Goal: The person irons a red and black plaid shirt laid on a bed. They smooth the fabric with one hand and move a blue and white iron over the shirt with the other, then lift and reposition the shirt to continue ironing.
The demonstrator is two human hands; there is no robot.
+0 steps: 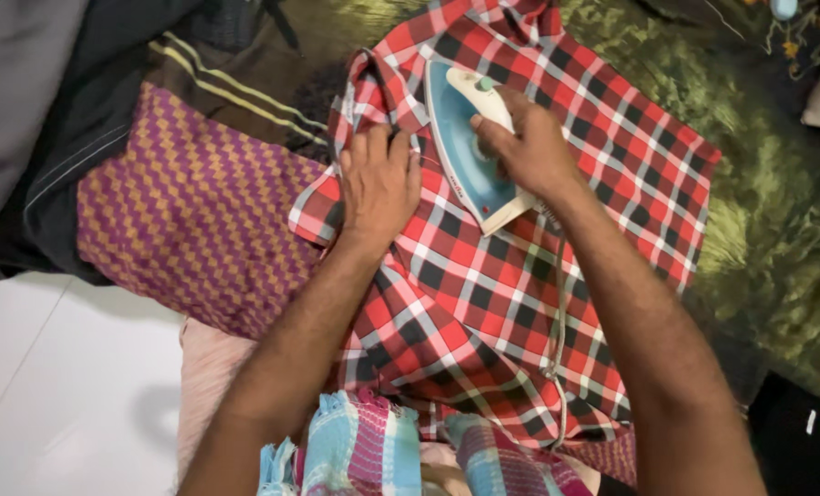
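The red checked shirt (483, 303) lies spread flat over a shiny green cloth (777, 211), filling the middle of the view, with one edge folded over near its upper left corner. To its left sits a folded purple and orange patterned cloth (190, 211), touching the shirt's edge, and beyond that a dark garment with pale stripes (217, 83). A white tiled floor (52, 386) shows at lower left. A blue and white iron (460, 156) stands sole-down on the upper part of the shirt, its pale cord (559, 321) trailing down across the fabric. The right hand (529, 147) has its fingers wrapped around the iron's handle. The left hand (378, 184) lies just beside the iron, fingers stretched flat and pressing the shirt down.
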